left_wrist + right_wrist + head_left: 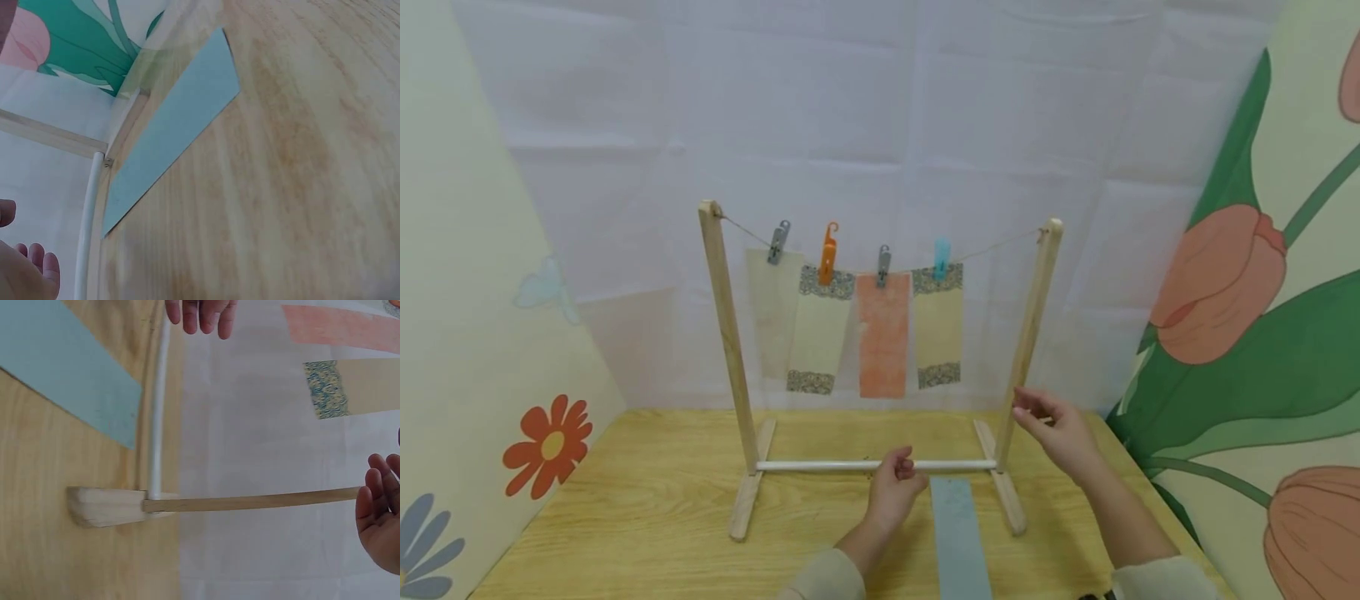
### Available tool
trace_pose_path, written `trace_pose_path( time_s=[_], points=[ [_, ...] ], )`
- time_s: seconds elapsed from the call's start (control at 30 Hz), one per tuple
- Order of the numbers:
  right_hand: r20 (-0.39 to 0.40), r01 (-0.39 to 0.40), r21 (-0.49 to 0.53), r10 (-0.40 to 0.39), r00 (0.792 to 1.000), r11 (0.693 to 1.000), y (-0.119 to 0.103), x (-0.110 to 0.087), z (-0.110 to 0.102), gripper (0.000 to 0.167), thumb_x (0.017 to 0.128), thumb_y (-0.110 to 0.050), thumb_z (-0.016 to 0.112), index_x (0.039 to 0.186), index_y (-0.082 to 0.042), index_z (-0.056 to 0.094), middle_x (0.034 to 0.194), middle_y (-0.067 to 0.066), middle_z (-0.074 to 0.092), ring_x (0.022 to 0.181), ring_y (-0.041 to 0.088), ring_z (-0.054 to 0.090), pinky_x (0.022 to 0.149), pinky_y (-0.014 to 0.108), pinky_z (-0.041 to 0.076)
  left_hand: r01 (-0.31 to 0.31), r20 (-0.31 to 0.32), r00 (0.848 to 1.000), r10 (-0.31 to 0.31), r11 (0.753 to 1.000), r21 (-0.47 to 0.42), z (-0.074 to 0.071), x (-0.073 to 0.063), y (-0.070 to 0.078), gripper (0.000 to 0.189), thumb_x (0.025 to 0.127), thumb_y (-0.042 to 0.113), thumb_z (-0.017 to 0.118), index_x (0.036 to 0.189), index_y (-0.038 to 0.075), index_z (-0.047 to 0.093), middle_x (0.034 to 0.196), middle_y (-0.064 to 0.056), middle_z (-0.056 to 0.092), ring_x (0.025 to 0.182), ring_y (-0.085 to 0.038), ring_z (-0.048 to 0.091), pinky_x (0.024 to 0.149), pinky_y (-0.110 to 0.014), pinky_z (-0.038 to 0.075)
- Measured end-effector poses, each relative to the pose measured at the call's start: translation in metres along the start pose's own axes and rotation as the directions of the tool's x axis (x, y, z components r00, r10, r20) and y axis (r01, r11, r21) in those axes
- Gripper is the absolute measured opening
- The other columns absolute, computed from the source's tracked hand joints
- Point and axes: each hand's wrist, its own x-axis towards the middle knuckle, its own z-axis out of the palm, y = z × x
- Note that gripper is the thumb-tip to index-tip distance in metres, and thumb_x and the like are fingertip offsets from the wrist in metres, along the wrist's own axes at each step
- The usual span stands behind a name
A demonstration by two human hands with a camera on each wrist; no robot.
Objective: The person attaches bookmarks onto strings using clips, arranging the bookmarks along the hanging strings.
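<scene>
My left hand (893, 493) hovers near the white crossbar (820, 466) of a wooden stand, fingers loosely bent and nothing held. Just right of it, a light blue paper strip (958, 533) lies flat on the wooden table. Beside the stand's right post (1033, 325) is my right hand (1063, 437), its fingers loosely curled around nothing. Over both hands a thin string (1000, 247) sags between the posts. Clipped to it are a coral paper strip (883, 342), a tan strip with patterned ends (939, 329), a cream patterned strip (818, 333) and a pale strip (770, 317).
Along the string sit an orange clip (827, 258), a light blue clip (942, 257) and two grey clips, one at the coral strip (883, 265). The stand's left post (727, 333) rises from a wooden foot (745, 504). White cloth (865, 108) hangs behind, between flower-painted side panels.
</scene>
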Motion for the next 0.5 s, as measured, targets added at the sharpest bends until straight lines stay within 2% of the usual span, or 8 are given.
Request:
trace_pose_path(
  time_s=[0.27, 0.5],
  points=[
    [0.009, -0.127, 0.005, 0.127, 0.992, 0.992, 0.024, -0.026, 0.008, 0.042, 0.097, -0.020, 0.060, 0.134, 0.001, 0.056, 0.119, 0.019, 0.066, 0.090, -0.008, 0.053, 0.077, 0.019, 0.049, 0.039, 0.031, 0.999, -0.040, 0.999, 0.021, 0.006, -0.009, -0.014, 0.053, 0.074, -0.006, 0.067, 0.123, -0.018, 0.052, 0.099, -0.019, 0.056, 0.094, -0.028, 0.055, 0.079, -0.025, 0.047],
    [0.024, -0.226, 0.030, 0.226, 0.974, 0.974, 0.037, -0.048, 0.018, 0.042, 0.096, -0.016, 0.061, 0.133, 0.002, 0.057, 0.116, 0.016, 0.068, 0.087, -0.006, 0.055, 0.074, 0.020, 0.049, 0.097, 0.048, 0.994, -0.102, 0.989, 0.109, 0.013, -0.017, -0.023, 0.055, 0.073, -0.005, 0.072, 0.124, -0.014, 0.053, 0.105, -0.019, 0.057, 0.099, -0.026, 0.054, 0.091, -0.043, 0.048]
  ],
)
